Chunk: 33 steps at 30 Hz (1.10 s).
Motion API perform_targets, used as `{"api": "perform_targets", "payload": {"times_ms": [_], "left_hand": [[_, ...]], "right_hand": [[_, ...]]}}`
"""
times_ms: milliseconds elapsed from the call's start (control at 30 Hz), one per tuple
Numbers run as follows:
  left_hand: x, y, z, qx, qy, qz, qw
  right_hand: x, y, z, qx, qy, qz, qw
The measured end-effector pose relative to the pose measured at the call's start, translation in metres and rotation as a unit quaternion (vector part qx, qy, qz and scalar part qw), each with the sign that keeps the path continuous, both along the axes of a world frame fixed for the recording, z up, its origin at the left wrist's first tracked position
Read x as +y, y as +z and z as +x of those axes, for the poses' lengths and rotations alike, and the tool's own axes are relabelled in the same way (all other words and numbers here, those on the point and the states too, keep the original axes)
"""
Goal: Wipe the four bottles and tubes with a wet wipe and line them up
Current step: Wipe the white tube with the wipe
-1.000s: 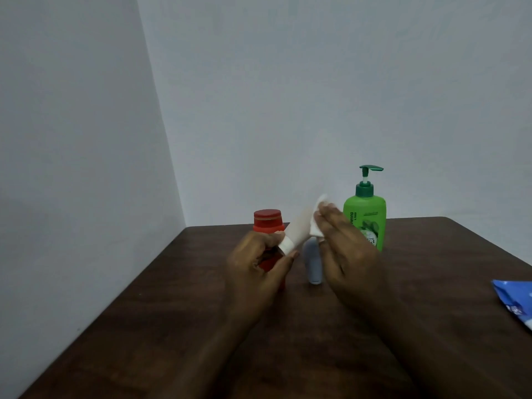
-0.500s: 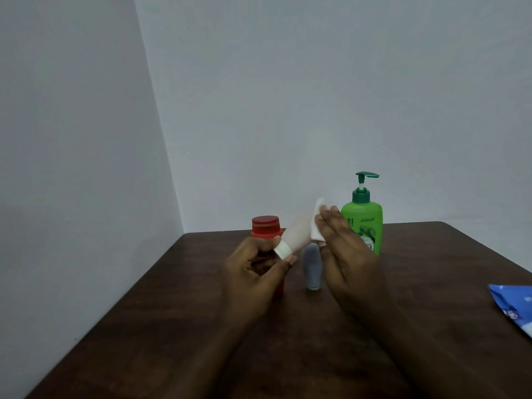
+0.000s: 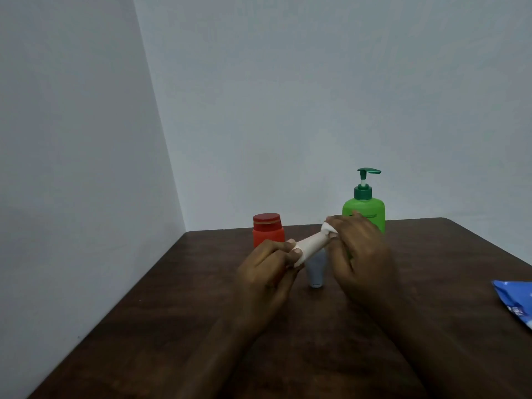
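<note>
You face a dark wooden worktop (image 3: pixel 172 326) set in the corner of two pale walls. Both your hands are raised above its middle, and everything else is placed around what they hold.

Beyond your right hand, partly hidden by it, stands a green pump bottle (image 3: pixel 365 210), upright, its dark green nozzle pointing right. Beyond your left hand stands a red bottle (image 3: pixel 267 229) with a darker red cap, also upright. Well off to the right of your hands, at the worktop's edge, lies a blue wipe packet (image 3: pixel 514 303), cut off by the frame.

Your left hand (image 3: pixel 266 276) has its grip closed, thumb and fingertips clamped on the lower end of a white tube (image 3: pixel 312 246). The tube slants up and to the right, clear of the worktop. Your right hand (image 3: pixel 362 260) has its grip closed around the tube's upper end, pressing a white wet wipe (image 3: pixel 328 227) against it; only a small fold of wipe shows above your fingers.

Directly below the held tube, between your two hands, a small grey-blue tube (image 3: pixel 316 272) stands on the worktop cap down.
</note>
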<state>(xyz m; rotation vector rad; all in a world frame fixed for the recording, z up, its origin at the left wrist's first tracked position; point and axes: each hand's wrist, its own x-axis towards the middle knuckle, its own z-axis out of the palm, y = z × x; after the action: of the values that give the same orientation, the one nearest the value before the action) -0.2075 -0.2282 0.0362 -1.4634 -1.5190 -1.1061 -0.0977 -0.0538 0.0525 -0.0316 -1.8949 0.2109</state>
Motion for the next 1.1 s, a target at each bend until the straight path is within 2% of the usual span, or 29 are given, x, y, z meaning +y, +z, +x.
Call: {"api": "perform_targets", "payload": {"times_ms": [167,400,467,667,867,933,1100], "left_hand": [[-0.001,0.001,0.002,0.078,0.017,0.001,0.997],[0.001,0.002,0.007,0.117,0.043,-0.021,0.992],[0.001,0.001,0.008,0.123,0.045,-0.025,0.991],[-0.001,0.000,0.006,0.140,0.049,-0.029,0.988],[0.002,-0.001,0.010,0.144,0.065,-0.040,0.987],[0.003,-0.002,0.011,0.148,0.061,-0.034,0.986],[0.000,-0.002,0.006,0.147,0.048,-0.015,0.988]], "right_hand": [[-0.029,-0.003,-0.005,-0.054,0.032,0.098,0.993],[-0.006,0.007,0.002,-0.070,-0.028,-0.058,0.995],[-0.011,0.007,0.004,-0.069,-0.025,-0.060,0.995],[-0.036,0.005,0.004,-0.097,0.001,0.044,0.994],[-0.011,0.014,0.008,-0.093,-0.033,-0.083,0.992],[-0.017,0.015,0.010,-0.089,-0.035,-0.067,0.993],[-0.035,0.009,0.008,-0.121,-0.012,0.042,0.992]]}}
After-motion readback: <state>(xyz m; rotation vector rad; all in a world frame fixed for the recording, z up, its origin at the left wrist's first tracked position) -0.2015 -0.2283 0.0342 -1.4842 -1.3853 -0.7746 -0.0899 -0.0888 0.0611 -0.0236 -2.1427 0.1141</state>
